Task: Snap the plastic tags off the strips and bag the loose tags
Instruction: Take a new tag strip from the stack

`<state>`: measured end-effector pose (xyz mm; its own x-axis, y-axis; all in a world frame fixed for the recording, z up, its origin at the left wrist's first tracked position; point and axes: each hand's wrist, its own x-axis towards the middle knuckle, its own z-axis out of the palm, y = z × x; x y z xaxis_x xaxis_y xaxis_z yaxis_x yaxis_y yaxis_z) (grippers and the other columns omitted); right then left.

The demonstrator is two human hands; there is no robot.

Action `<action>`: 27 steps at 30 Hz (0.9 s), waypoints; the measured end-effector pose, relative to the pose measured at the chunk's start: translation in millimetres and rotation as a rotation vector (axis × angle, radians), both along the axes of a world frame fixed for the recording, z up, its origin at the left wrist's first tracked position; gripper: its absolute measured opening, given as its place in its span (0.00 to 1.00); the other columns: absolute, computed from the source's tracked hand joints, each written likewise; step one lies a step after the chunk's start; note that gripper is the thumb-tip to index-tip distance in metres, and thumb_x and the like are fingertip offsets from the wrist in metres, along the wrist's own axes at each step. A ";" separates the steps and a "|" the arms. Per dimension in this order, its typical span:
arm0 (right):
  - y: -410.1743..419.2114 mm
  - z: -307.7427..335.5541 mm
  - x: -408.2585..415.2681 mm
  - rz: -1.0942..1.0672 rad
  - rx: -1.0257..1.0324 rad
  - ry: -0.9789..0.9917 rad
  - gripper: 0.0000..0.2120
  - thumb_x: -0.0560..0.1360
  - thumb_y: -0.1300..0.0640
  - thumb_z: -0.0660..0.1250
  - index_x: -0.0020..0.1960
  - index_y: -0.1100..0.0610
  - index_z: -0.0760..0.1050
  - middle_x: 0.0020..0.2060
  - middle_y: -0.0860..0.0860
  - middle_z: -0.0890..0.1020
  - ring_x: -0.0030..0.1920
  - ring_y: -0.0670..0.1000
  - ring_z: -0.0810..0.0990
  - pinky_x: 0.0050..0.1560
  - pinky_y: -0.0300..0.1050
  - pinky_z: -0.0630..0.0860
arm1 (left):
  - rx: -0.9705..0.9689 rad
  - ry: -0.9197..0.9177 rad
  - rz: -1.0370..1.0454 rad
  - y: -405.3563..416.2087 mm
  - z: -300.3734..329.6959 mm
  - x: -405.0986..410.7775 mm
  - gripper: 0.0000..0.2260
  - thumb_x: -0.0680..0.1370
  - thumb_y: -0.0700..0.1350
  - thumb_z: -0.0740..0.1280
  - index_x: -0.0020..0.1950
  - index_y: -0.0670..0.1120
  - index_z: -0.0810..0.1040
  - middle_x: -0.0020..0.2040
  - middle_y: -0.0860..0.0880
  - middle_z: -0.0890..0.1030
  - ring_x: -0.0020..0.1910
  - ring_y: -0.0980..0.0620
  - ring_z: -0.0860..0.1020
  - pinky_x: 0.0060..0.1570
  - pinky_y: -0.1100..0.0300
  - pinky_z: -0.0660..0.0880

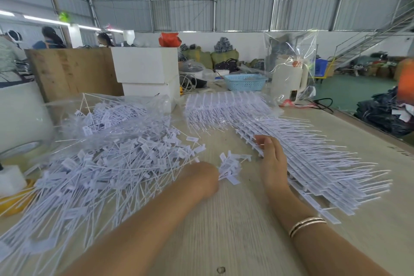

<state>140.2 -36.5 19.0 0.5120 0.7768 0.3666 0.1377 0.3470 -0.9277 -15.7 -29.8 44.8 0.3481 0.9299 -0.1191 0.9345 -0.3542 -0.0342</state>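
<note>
Clutching a bunch of loose tags (230,167), the left grip (207,178); right grip (272,159) lies flat, fingers straight, on the strips (313,163).

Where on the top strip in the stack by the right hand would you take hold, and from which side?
Grip the solid spine of the top strip from its left edge, where the right hand rests; thin bendy tails fan out on the right.
</note>
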 end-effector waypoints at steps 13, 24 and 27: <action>-0.4 0.5 0.4 0.004 -0.028 -0.020 0.15 0.82 0.54 0.51 0.54 0.50 0.77 0.50 0.40 0.78 0.51 0.34 0.73 0.50 0.36 0.67 | 0.472 -0.307 0.382 0.8 1.4 -54.6 0.20 0.80 0.37 0.56 0.71 0.42 0.55 0.34 0.51 0.74 0.28 0.54 0.70 0.27 0.59 0.62; -4.2 4.4 -3.7 0.000 -0.035 -0.041 0.13 0.82 0.57 0.54 0.49 0.50 0.77 0.49 0.44 0.78 0.55 0.47 0.75 0.57 0.42 0.68 | 0.456 0.034 0.604 4.7 4.5 -93.4 0.26 0.77 0.61 0.59 0.65 0.43 0.68 0.62 0.46 0.71 0.62 0.46 0.69 0.59 0.51 0.66; -1.3 2.4 -1.4 -0.058 -0.089 -0.237 0.12 0.81 0.57 0.56 0.51 0.53 0.78 0.50 0.45 0.78 0.55 0.48 0.74 0.63 0.51 0.68 | 0.568 -0.022 0.374 -3.3 16.1 -63.8 0.22 0.77 0.60 0.59 0.62 0.46 0.70 0.59 0.47 0.74 0.60 0.47 0.70 0.58 0.51 0.66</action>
